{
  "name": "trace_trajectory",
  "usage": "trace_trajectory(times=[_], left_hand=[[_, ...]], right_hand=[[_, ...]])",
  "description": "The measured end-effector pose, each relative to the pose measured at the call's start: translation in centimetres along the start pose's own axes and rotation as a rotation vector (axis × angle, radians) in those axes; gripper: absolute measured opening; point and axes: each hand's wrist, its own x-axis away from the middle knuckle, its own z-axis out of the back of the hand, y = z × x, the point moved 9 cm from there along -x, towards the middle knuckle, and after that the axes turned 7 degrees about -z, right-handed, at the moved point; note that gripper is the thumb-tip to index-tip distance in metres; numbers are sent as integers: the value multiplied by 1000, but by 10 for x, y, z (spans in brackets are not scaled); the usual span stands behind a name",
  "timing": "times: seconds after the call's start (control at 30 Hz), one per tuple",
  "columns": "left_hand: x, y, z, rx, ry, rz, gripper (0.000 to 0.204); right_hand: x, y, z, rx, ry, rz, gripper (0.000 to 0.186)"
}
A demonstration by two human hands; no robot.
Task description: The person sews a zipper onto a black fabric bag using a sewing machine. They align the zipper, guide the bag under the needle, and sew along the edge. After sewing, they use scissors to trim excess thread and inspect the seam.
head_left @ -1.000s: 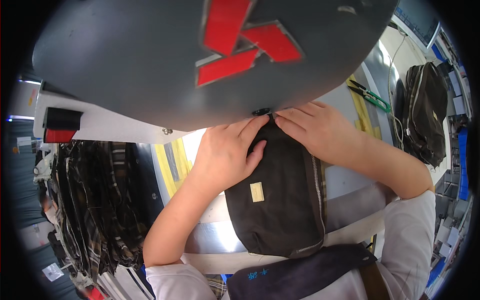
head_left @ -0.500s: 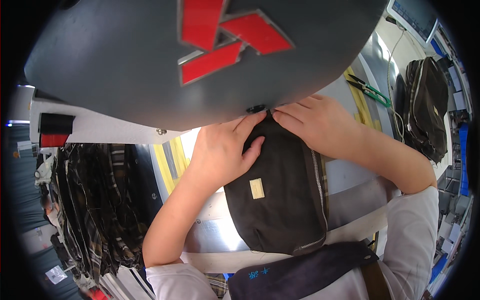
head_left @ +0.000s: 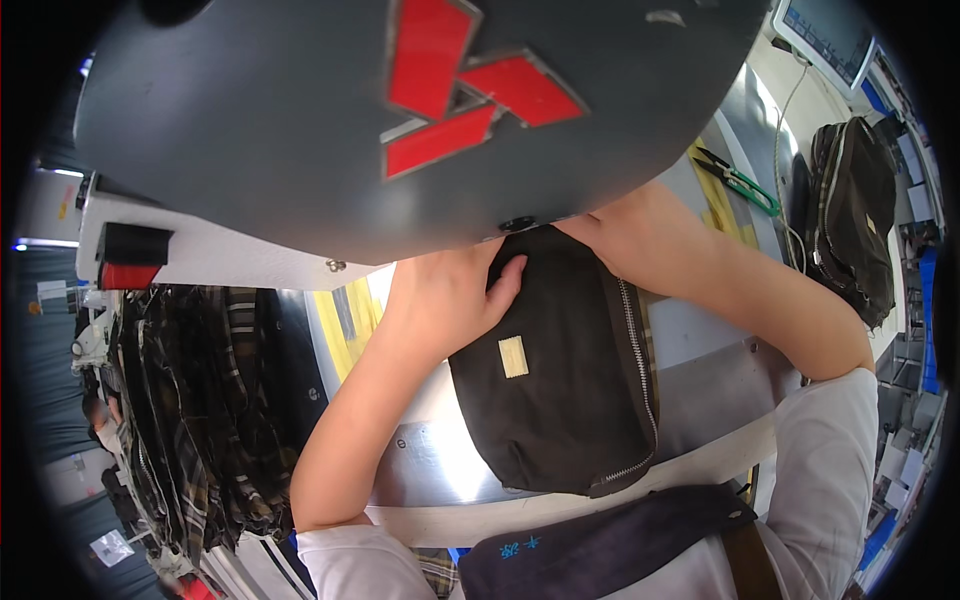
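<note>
Metal table [head_left: 705, 400] forms the work surface. Left hand [head_left: 445, 295] and right hand [head_left: 640, 240] rest at the far end of the dark pouch [head_left: 570, 400], which extends from them toward the wearer. The machine [head_left: 300, 150] hides most fingertips; grip closure cannot be determined. Snips [head_left: 736, 179] lie right of the right hand.

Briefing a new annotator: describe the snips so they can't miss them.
Find the big grey machine cover, then look right, past the right hand. The snips lie partly over yellow tape; being green-handled sets them apart from the dark pouch farther right.
</note>
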Motion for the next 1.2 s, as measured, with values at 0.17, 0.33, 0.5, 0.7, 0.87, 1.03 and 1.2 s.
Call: trace_trajectory(times=[0.17,0.33,0.5,0.7,0.87,1.03,1.2], left_hand=[[2,8,6,29,85,-81,35],[3,8,4,30,75,-66,36],[6,5,2,48,119,-79,37],[6,6,4,116,140,-102,38],[10,23,4,86,152,-111,38],[11,23,5,66,183,-131,37],[12,23,5,44,181,-118,36]], right_hand=[[2,-2,5,-14,47,10,25],[2,-2,5,-30,38,-3,24],[1,-3,6,-24,49,4,24],[2,-5,5,-39,-24,-15,26],[17,-8,4,-78,-25,-15,28],[14,-9,6,-65,-19,-10,28],[14,-9,6,-66,-10,-6,28]])
